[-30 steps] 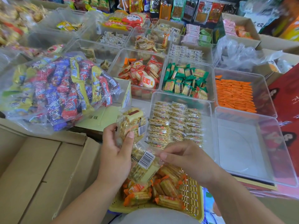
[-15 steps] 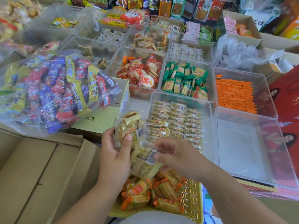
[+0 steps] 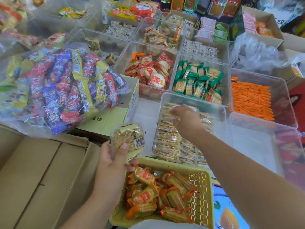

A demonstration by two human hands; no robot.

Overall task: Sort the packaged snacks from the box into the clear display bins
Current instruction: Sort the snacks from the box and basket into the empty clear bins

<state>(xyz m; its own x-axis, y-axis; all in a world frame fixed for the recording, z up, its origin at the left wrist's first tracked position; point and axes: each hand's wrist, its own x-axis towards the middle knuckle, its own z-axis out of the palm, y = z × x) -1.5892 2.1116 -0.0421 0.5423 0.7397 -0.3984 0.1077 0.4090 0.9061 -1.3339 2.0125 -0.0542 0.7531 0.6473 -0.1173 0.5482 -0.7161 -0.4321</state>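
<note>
The left hand (image 3: pixel 112 164) grips a clear snack pack (image 3: pixel 127 139), barcode facing up, just left of the half-filled clear bin (image 3: pixel 214 106), while the nearer right hand (image 3: pixel 184 120) reaches over the bin's rows, too blurred to tell whether it pinches anything.

- 12 o'clock, far edge: row of hanging packets (image 3: pixel 214 5), red, brown and green, tops cut off by frame.
- 1 o'clock: open brown cardboard box (image 3: pixel 270 22), pink and orange packs inside.
- 2 o'clock: crumpled clear plastic bag (image 3: pixel 257 53), just below that box.
- 3 o'clock: red printed panel (image 3: pixel 297 100), drawn figure on it, partly hidden.
- 5 o'clock, near edge: blue printed sheet (image 3: pixel 227 217) with orange fruit picture.
- 8 o'clock: closed brown carton (image 3: pixel 33 171), flaps shut, seam running away from viewer.
</note>
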